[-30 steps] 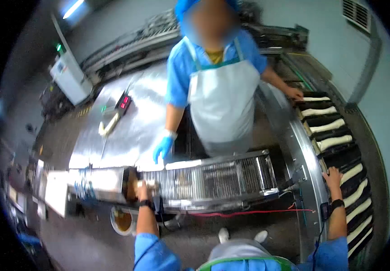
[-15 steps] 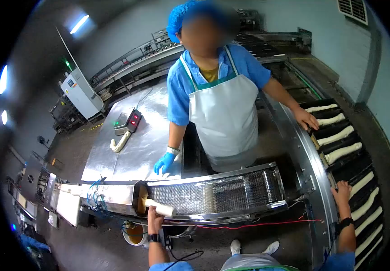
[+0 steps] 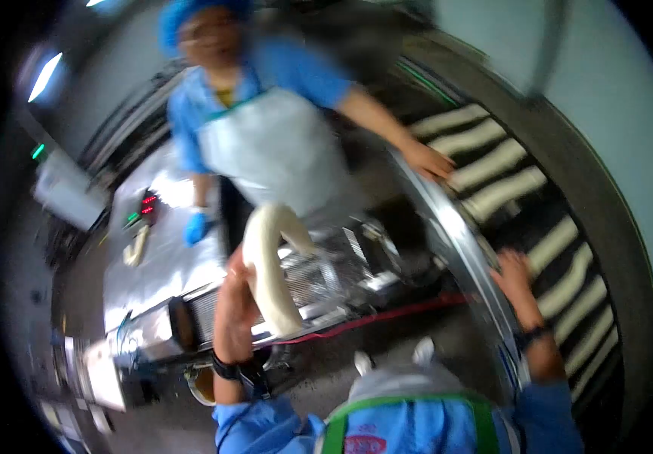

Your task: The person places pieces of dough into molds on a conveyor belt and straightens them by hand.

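My left hand [image 3: 235, 306] is closed around a long, pale dough strip [image 3: 264, 261], lifted above the mesh conveyor. The strip's upper end bends over in a hook, and its lower part hangs down beside my palm. My right hand [image 3: 514, 278] lies on the near edge of the dark trays [image 3: 504, 219], with its fingers stretched out and blurred. Several dough strips [image 3: 557, 246] lie in the tray grooves beside it. It holds no dough.
Across the mesh conveyor [image 3: 205, 312] stands a co-worker [image 3: 273, 144], one bare hand [image 3: 428, 160] at the tray edge, a blue-gloved hand [image 3: 196, 227] by the metal table [image 3: 175, 268]. A scale [image 3: 145, 206] and a curved dough piece [image 3: 137, 246] are on that table. A metal rail [image 3: 455, 227] borders the trays.
My left hand has raised the dough strip off the conveyor's left end and brought it up and closer. My right hand stays at the tray edge. The view has turned and blurred.
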